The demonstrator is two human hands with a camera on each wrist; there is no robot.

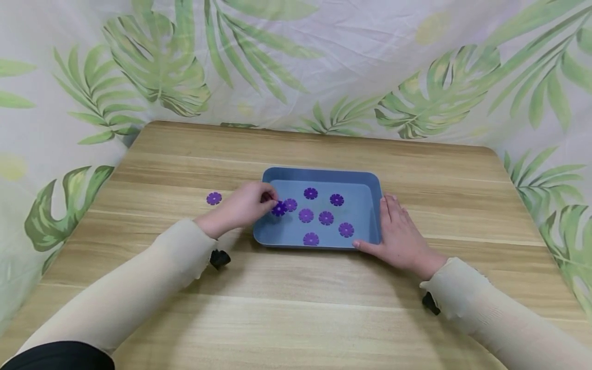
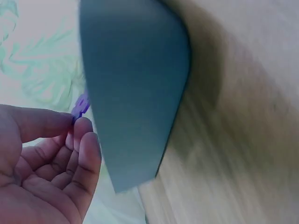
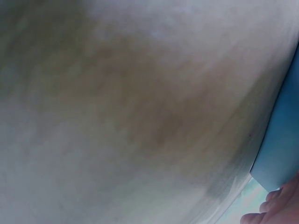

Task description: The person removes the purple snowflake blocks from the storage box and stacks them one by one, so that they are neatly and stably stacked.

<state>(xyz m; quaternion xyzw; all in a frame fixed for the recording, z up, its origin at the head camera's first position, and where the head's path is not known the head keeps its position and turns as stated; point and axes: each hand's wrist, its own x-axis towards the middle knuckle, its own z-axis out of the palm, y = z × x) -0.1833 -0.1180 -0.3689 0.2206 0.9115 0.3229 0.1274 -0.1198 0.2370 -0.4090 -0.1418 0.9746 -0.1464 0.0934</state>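
Note:
My left hand [image 1: 245,206] pinches a dark purple flower-shaped disc [image 1: 279,208] between thumb and fingertips, above the left end of a blue rectangular tray [image 1: 324,176]. In the left wrist view the same disc [image 2: 81,106] shows beside the tray's outer wall [image 2: 135,93]. Several flower-shaped discs in lighter and darker purple, such as this one [image 1: 306,215], lie spread in the tray. My right hand [image 1: 401,240] rests against the tray's right end, fingers extended along the side and thumb at the front rim. The right wrist view catches only part of that hand [image 3: 285,210].
One more purple flower disc [image 1: 214,198] lies on the wooden table [image 1: 296,308], left of the tray and behind my left wrist. A leaf-patterned cloth [image 1: 351,61] hangs behind the table's far edge.

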